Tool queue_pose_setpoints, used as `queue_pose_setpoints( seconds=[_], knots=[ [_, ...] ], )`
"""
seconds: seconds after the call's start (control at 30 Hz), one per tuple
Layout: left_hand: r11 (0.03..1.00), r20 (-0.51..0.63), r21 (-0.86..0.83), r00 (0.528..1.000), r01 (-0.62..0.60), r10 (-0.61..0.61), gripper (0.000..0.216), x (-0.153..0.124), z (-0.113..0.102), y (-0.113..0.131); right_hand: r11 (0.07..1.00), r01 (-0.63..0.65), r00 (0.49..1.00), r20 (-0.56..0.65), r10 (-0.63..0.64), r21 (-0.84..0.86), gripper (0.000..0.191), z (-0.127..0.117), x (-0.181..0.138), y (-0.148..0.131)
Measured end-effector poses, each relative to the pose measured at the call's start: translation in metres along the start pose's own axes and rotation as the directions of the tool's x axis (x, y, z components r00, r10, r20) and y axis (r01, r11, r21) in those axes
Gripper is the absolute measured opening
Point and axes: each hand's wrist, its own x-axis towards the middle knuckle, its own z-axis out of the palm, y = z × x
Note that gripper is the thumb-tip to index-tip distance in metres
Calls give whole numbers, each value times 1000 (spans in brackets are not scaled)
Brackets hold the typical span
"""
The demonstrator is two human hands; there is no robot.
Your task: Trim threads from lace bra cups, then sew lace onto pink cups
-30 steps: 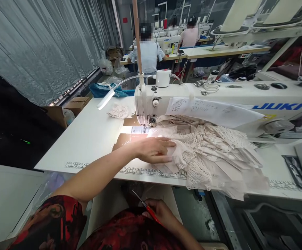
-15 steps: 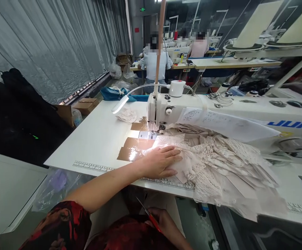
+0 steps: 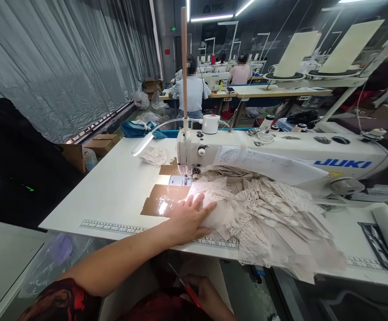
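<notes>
A grey curtain [image 3: 63, 67] drapes the upper left of the frame, and at the upper centre a person in a light blue top [image 3: 190, 96] sits with their back turned, a person in pink [image 3: 241, 73] farther off to the right. Tall cream thread cones [image 3: 351, 47] lean across the upper right. Down to the middle now, and here's the white table [image 3: 90, 187], with a printed ruler [image 3: 110, 226] along its near edge and 2 brown patches [image 3: 167, 198] left of centre, the nearer patch shining hard under the lamp [image 3: 143, 145]. The sewing machine [image 3: 281, 151] stretches from the centre to the right, a sheet of paper [image 3: 264, 165] with handwriting on its front.

And there's the cloth, a pale beige lacy heap [image 3: 274, 214] right of centre, in front of the machine and spilling over the table's near edge. The left hand [image 3: 189, 218] lies palm down on the heap's left end, fingers spread, pressing on top with nothing gripped. Look to the bottom centre: the right hand [image 3: 202, 290], below the table edge, is closed around a red-handled tool [image 3: 190, 292], its thin metal end pointing up and left. A small lace bundle [image 3: 155, 156] sits left of the machine's head, and over at the right edge a dark pouch [image 3: 377, 247] lies flat on the table.
</notes>
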Motion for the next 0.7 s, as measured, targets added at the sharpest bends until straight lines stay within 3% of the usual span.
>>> queue_pose_setpoints(
  seconds=[0.23,0.4,0.53,0.7],
  knots=[
    [975,-61,6,973,-224,224,70,45,6,-18,998,-6,1000,-9,7,60,8,-1,-3,4],
    [954,-55,-6,953,-299,298,72,63,1,-24,998,1,1000,7,-2,60,9,0,-2,2],
    [964,-48,-8,963,-266,265,78,50,-7,-22,999,1,1000,14,-2,47,10,-2,-1,6],
    [951,-52,-70,954,-300,297,83,4,-20,-32,1000,0,1000,9,0,30,9,-3,3,16]
  ],
)
